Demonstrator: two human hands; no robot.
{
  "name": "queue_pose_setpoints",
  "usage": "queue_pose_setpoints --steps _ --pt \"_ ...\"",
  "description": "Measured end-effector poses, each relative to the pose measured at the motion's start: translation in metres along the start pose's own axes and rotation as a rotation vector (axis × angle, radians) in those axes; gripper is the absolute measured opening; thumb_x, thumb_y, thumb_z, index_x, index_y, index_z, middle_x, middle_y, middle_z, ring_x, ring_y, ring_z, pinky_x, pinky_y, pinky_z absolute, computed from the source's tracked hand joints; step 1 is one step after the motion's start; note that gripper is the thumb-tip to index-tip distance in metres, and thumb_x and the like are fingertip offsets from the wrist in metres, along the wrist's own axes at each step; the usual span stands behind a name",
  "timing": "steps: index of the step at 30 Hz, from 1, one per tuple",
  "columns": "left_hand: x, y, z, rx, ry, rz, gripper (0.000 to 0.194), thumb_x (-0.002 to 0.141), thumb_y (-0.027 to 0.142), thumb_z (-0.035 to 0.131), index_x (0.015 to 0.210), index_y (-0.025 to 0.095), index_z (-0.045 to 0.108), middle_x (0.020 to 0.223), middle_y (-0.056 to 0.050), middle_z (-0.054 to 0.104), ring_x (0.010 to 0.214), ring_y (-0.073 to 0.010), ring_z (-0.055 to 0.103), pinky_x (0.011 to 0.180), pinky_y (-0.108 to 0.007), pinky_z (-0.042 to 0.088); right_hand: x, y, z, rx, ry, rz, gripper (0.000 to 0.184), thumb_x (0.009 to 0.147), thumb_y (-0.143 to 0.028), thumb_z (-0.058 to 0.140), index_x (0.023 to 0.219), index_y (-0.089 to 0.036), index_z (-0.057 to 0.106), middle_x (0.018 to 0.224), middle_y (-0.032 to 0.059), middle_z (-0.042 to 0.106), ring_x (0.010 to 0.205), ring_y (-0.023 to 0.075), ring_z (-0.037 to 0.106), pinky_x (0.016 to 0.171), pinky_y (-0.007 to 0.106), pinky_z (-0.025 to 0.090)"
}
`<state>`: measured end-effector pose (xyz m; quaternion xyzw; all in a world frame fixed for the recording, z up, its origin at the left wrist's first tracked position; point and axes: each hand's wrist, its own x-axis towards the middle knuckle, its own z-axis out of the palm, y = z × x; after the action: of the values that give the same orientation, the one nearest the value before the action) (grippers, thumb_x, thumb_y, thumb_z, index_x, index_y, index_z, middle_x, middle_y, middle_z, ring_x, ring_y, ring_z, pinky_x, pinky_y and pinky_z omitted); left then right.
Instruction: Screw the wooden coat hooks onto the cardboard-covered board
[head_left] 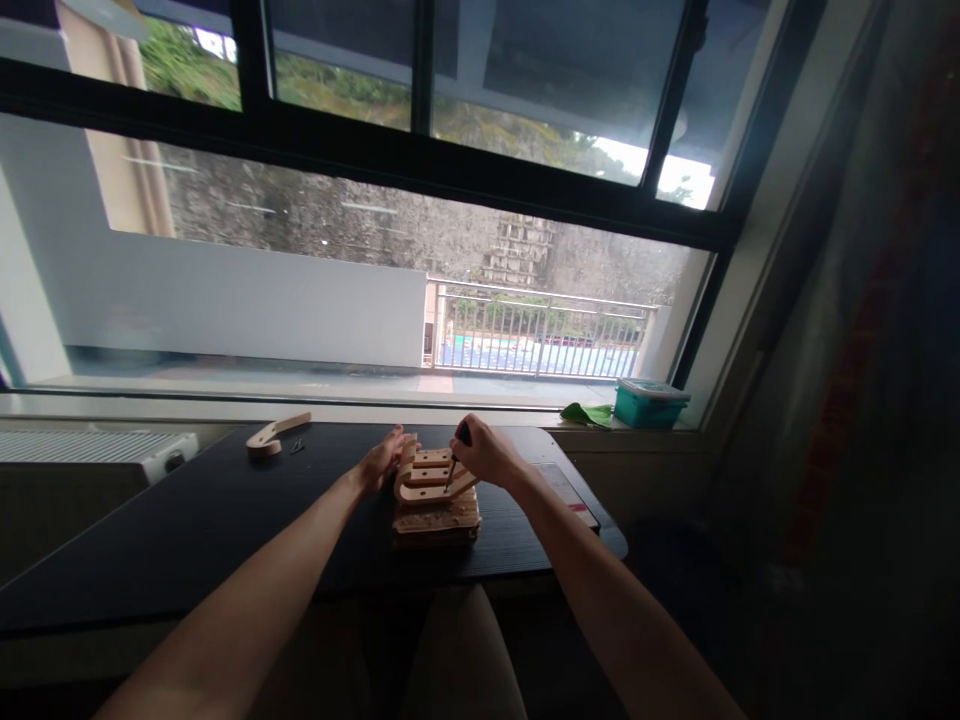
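Several curved light-wood hooks [422,494] lie side by side on a rough wooden block [435,522], with dark holes along their flat arms. My left hand [381,463] grips the upturned left ends of the hooks, its fingers partly hidden behind them. In my right hand [484,452] is a screwdriver [452,472], closed around its black handle. The shaft points down and its tip meets the nearest hook, toward the right of its flat arm. Farther left on the table rest a loose curved wooden hook [264,448] and a few small screws [298,446].
The block stands on a dark table [247,540] below a wide window. A flat rectangular item [562,490] lies under my right forearm. On the sill are a teal box [651,403] and a green leaf-like thing [586,414]. A white radiator [97,450] is at left.
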<state>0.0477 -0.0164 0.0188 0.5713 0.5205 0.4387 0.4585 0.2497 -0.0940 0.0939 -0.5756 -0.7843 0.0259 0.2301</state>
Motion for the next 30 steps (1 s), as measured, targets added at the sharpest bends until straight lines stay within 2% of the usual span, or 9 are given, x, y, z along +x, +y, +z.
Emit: queue_pose_setpoints --steps 3,5,9,12,14,16,18,23,30 --pt "0.003 0.003 0.004 -0.003 -0.090 -0.046 0.074 0.074 0.075 0.030 0.104 0.015 0.061 0.100 -0.014 0.070 0.092 -0.0236 0.065 0.078 -0.032 0.051 0.002 0.000 -0.001 -0.024 -0.012 -0.020 0.025 0.085 -0.040 0.044 0.099 -0.022 0.053 0.087 0.0059 0.066 0.070 0.0175 0.055 0.056 0.026 0.031" --pt "-0.002 0.003 0.001 0.024 -0.082 -0.074 0.075 0.071 0.077 0.032 0.102 0.015 0.061 0.093 -0.011 0.070 0.090 -0.0239 0.065 0.074 -0.031 0.050 0.002 0.000 -0.005 -0.037 -0.026 -0.048 0.026 0.084 -0.040 0.045 0.101 -0.022 0.053 0.089 0.0061 0.065 0.072 0.0173 0.055 0.057 0.025 0.031" --pt "-0.029 -0.005 -0.016 0.115 -0.020 -0.153 0.074 0.064 0.080 0.040 0.090 0.014 0.064 0.072 -0.006 0.068 0.074 -0.0245 0.063 0.062 -0.031 0.046 -0.006 0.002 -0.018 -0.041 -0.095 -0.142 0.027 0.080 -0.038 0.050 0.101 -0.022 0.054 0.086 0.0043 0.064 0.070 0.0155 0.053 0.056 0.024 0.031" --pt "-0.052 -0.008 -0.031 0.188 -0.041 -0.239 0.075 0.058 0.080 0.048 0.081 0.012 0.065 0.055 -0.004 0.061 0.059 -0.0232 0.060 0.056 -0.032 0.044 -0.012 0.003 -0.029 -0.033 -0.158 -0.209 0.024 0.079 -0.034 0.052 0.099 -0.021 0.056 0.081 0.0028 0.063 0.065 0.0134 0.051 0.054 0.023 0.030" --pt "-0.063 -0.003 -0.036 0.258 -0.083 -0.224 0.073 0.057 0.076 0.056 0.091 0.012 0.065 0.067 -0.006 0.066 0.069 -0.0245 0.063 0.060 -0.031 0.045 -0.013 0.003 -0.033 -0.023 -0.197 -0.237 0.022 0.078 -0.032 0.054 0.096 -0.020 0.058 0.079 0.0021 0.063 0.063 0.0121 0.050 0.053 0.022 0.031" --pt "-0.067 0.006 -0.035 0.290 -0.205 -0.125 0.072 0.062 0.071 0.058 0.110 0.018 0.061 0.097 -0.008 0.070 0.096 -0.0257 0.061 0.070 -0.029 0.046 -0.011 0.003 -0.034 -0.015 -0.219 -0.245 0.021 0.079 -0.032 0.054 0.094 -0.020 0.059 0.079 0.0017 0.064 0.063 0.0113 0.050 0.053 0.022 0.031" --pt "-0.065 0.013 -0.028 0.276 -0.322 -0.081 0.067 0.062 0.065 0.064 0.113 0.022 0.061 0.111 -0.004 0.068 0.108 -0.0242 0.057 0.079 -0.027 0.045 -0.008 0.003 -0.033 -0.010 -0.223 -0.240 0.021 0.081 -0.034 0.053 0.094 -0.019 0.060 0.079 0.0016 0.064 0.063 0.0108 0.051 0.054 0.021 0.032" --pt "-0.055 0.017 -0.012 0.290 -0.411 -0.089 0.061 0.057 0.063 0.070 0.095 0.016 0.070 0.099 -0.005 0.072 0.100 -0.0252 0.060 0.080 -0.026 0.045 -0.003 0.008 -0.029 -0.001 -0.195 -0.211 0.025 0.084 -0.037 0.050 0.097 -0.018 0.060 0.081 0.0024 0.064 0.065 0.0110 0.051 0.054 0.021 0.033" --pt "-0.061 0.022 -0.025 0.548 -0.409 -0.188 0.062 0.054 0.071 0.065 0.089 0.020 0.071 0.084 -0.005 0.068 0.079 -0.0211 0.056 0.056 -0.024 0.037 -0.009 0.009 -0.028 0.018 -0.181 -0.195 0.026 0.083 -0.037 0.049 0.097 -0.018 0.059 0.082 0.0033 0.064 0.065 0.0117 0.050 0.054 0.022 0.032"
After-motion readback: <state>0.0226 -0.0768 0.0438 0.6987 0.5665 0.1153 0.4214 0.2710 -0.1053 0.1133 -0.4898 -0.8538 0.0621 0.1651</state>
